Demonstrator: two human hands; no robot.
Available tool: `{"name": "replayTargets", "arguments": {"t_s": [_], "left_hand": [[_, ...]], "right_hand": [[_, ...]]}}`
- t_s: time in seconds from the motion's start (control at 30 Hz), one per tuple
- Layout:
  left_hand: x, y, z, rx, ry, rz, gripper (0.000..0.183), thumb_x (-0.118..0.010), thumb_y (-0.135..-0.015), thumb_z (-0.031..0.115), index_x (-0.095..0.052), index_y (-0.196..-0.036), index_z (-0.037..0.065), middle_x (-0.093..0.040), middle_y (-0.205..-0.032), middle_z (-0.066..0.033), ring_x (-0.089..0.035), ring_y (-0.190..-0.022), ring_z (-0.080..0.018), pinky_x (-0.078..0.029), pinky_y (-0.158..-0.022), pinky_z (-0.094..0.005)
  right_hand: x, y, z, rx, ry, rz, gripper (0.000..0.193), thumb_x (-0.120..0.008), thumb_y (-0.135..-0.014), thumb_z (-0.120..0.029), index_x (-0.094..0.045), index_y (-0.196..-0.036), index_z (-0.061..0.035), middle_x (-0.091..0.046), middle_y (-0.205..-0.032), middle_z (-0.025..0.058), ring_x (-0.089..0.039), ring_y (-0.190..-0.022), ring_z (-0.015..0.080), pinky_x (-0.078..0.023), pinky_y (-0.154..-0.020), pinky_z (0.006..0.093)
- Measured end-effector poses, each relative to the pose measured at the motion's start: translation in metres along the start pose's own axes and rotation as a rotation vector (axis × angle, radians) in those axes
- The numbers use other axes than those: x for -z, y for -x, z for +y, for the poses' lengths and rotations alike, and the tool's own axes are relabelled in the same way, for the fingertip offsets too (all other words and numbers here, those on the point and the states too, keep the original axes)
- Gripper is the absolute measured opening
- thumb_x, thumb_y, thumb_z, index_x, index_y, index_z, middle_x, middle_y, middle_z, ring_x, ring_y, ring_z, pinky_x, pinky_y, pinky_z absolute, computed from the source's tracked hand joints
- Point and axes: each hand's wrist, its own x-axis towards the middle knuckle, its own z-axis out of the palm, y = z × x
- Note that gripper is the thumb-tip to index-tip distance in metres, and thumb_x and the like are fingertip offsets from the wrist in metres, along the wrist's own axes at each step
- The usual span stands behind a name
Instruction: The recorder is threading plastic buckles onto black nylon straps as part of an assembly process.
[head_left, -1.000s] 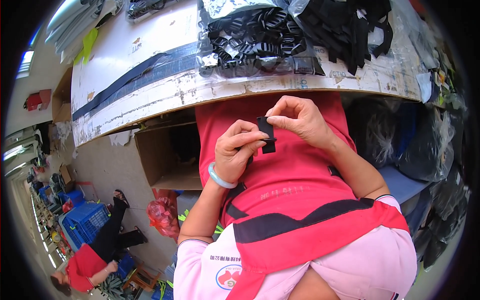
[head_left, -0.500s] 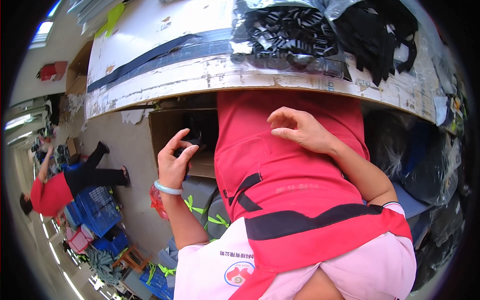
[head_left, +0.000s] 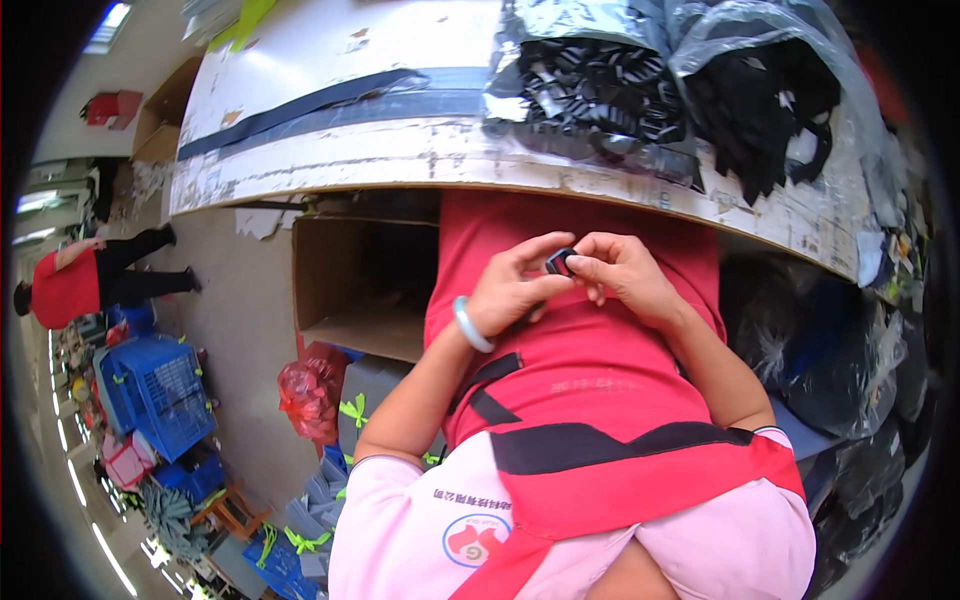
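Observation:
In front of my red apron (head_left: 590, 350), my two hands meet over a small black plastic buckle (head_left: 558, 262) with an opening in its middle. My right hand (head_left: 635, 280) pinches it between thumb and fingers. From the other side my left hand (head_left: 510, 285), with a pale bangle at the wrist, curls its finger and thumb around the same piece. Something dark shows under the left palm, too hidden to name. Beyond the hands, on the worktable (head_left: 330, 160), an opened plastic bag is full of similar black buckles (head_left: 600, 90). Beside it, another clear bag holds black strap pieces (head_left: 765, 110).
A dark strip (head_left: 300, 105) lies along the table. Below the edge stands an open cardboard box (head_left: 360, 335), with a red plastic bag (head_left: 310, 390) near it. Dark plastic sacks (head_left: 850, 370) crowd the right. At the left are blue crates (head_left: 165, 385) and another person (head_left: 75, 280).
My left hand has moved right, away from the cardboard box, to meet my right hand. The right hand has lowered slightly, and both now grip the buckle. The other person has shifted.

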Motion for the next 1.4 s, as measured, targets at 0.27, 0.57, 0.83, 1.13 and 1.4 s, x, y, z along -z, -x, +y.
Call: {"name": "replayTargets", "arguments": {"t_s": [0.27,0.57,0.83,1.13,1.4], "left_hand": [[-0.008,-0.006,-0.007,-0.088,0.027,0.058,0.045,-0.064,-0.09,0.001,-0.055,-0.133,0.004,-0.059,-0.083,-0.0017,-0.053,-0.059,-0.0071,-0.044,-0.049,-0.0198],[0.0,-0.033,-0.007,0.137,0.732,0.075,0.018,-0.059,-0.097,0.02,-0.061,-0.108,0.005,-0.064,-0.093,-0.0058,-0.061,-0.074,-0.0174,-0.051,-0.054,-0.0273],[-0.002,-0.044,-0.03,0.212,0.664,-0.25,0.018,-0.057,-0.099,0.024,-0.059,-0.1,0.007,-0.057,-0.083,-0.004,-0.061,-0.078,-0.02,-0.052,-0.057,-0.0299],[-0.007,-0.037,0.006,0.05,0.434,-0.012,0.018,-0.06,-0.097,0.02,-0.059,-0.095,0.002,-0.057,-0.083,-0.0038,-0.058,-0.071,-0.0127,-0.046,-0.05,-0.0236],[-0.032,-0.032,0.011,-0.405,-0.366,0.209,0.013,-0.069,-0.087,0.0,-0.07,-0.099,-0.004,-0.053,-0.07,0.0016,-0.046,-0.06,-0.0044,-0.033,-0.052,-0.0217]], "right_hand": [[0.023,-0.001,0.012,-0.109,-0.315,-0.182,0.02,-0.061,-0.097,-0.025,-0.062,-0.099,-0.005,-0.062,-0.079,0.0,-0.06,-0.065,0.0052,-0.048,-0.053,0.0186],[0.064,0.014,-0.023,0.618,0.596,0.593,0.014,-0.065,-0.088,-0.014,-0.066,-0.091,-0.0006,-0.066,-0.089,0.0142,-0.065,-0.081,0.0291,-0.051,-0.073,0.0355],[0.149,-0.018,-0.058,0.913,1.212,1.054,0.03,-0.072,-0.075,-0.003,-0.067,-0.102,-0.0121,-0.059,-0.092,0.003,-0.053,-0.094,0.0254,-0.043,-0.084,0.0374],[0.039,0.061,-0.062,0.594,0.048,0.265,0.009,-0.065,-0.09,-0.001,-0.058,-0.096,-0.0029,-0.063,-0.093,0.006,-0.055,-0.062,0.0046,-0.042,-0.051,0.0184],[0.023,0.034,-0.023,0.098,-0.127,0.166,0.016,-0.065,-0.094,-0.017,-0.066,-0.099,-0.0025,-0.06,-0.069,-0.0025,-0.055,-0.055,0.0026,-0.038,-0.046,0.0174]]}}
